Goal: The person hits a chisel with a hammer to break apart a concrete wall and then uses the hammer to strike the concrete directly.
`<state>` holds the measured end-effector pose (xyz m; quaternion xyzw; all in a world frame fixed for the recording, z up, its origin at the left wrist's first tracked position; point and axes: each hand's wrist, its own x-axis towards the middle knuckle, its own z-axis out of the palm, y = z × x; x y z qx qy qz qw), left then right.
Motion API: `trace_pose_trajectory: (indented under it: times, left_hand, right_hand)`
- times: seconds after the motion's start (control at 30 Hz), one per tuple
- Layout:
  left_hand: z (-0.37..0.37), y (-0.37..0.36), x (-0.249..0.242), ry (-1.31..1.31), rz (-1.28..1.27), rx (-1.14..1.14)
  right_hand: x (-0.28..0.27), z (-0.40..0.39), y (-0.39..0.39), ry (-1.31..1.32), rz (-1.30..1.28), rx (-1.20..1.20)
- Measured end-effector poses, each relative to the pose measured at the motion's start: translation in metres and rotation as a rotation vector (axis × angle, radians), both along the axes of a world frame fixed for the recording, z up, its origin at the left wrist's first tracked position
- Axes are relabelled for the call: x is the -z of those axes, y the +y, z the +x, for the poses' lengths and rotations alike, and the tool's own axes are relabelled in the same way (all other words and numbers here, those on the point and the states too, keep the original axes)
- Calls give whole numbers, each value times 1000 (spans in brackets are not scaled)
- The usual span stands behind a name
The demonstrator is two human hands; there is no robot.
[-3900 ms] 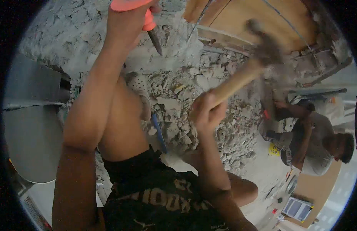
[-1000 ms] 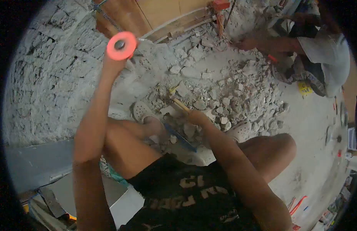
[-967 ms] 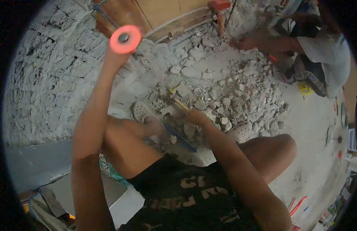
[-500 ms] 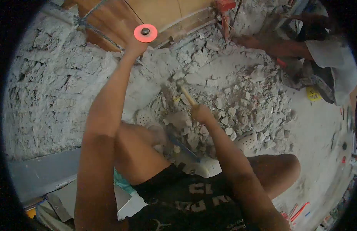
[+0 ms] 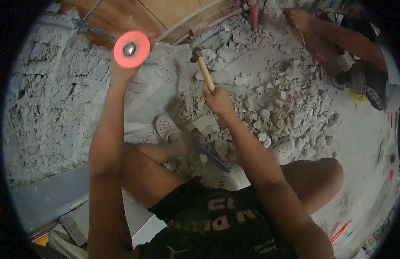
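Observation:
My left hand (image 5: 123, 72) is closed around a chisel with a round pink hand guard (image 5: 142, 48). The metal striking end shows in the middle of the guard, and the fingers are mostly hidden beneath it. The chisel's tip is out of sight. Gripped in my right hand (image 5: 219, 102) is a hammer (image 5: 205, 72) by its pale wooden handle. Its head is raised over the rubble (image 5: 269, 103), to the right of the chisel and apart from it. The rough, chipped wall (image 5: 49, 103) stands on the left.
Another person's hand (image 5: 300, 20) is at the upper right, near a red metal post (image 5: 254, 16) and a dusty sack (image 5: 366, 82). My feet, in pale clogs (image 5: 166, 126), rest among the broken pieces. Wooden panels (image 5: 174, 15) stand at the top. A blue bar (image 5: 212, 157) lies between my legs.
The chisel and my left hand have shifted left and slightly down. My right hand has lifted the hammer up from the rubble. The other person's hand has moved up and right.

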<state>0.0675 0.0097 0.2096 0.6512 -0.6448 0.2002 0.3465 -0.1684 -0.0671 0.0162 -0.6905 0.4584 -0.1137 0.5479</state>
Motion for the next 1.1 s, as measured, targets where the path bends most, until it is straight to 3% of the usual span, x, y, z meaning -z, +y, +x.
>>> trace_pose_trajectory:
  times: [0.07, 0.13, 0.2, 0.27, 0.3, 0.37, 0.4, 0.47, 0.6, 0.67, 0.8, 0.87, 0.97, 1.03, 1.1]
  left_hand:
    - [-29, 23, -16, 355, 266, 217]
    - [-45, 33, 7, 578, 505, 564]
    - [-76, 51, 42, 243, 662, 325]
    - [-91, 53, 82, 109, 862, 414]
    - [-96, 51, 96, 119, 856, 411]
    - [-100, 45, 121, 279, 1159, 281]
    - [-96, 44, 131, 290, 1158, 284]
    - [-83, 44, 145, -41, 906, 452]
    - [-70, 33, 131, -79, 782, 403]
    - [-66, 29, 125, 344, 745, 354]
    - [-58, 14, 131, 319, 754, 190]
    - [-60, 3, 135, 335, 653, 141]
    - [-68, -5, 117, 391, 401, 94]
    - [-50, -22, 143, 338, 391, -55]
    - [-33, -35, 162, 780, 311, 40]
  right_hand:
    - [1, -1, -4, 4, 65, -58]
    - [1, -4, -2, 38, 23, -55]
    - [-2, -11, 3, 75, -22, -63]
    - [-9, -23, 8, 42, -4, -51]
    - [-5, -26, 8, 50, -7, -59]
    - [6, -34, 10, 117, -87, -83]
    - [9, -39, 12, 127, -85, -87]
    - [10, -48, 17, 94, 23, -40]
    - [-2, -64, 23, 42, -1, 3]
    - [-14, -70, 25, -76, 92, 80]
    - [-45, -77, 38, -288, 97, 96]
    - [-55, -76, 43, -732, 66, 104]
    - [-68, -75, 41, -952, 188, 71]
    - [-66, -74, 42, -986, 143, 64]
    - [-70, -79, 43, -1021, 189, 147]
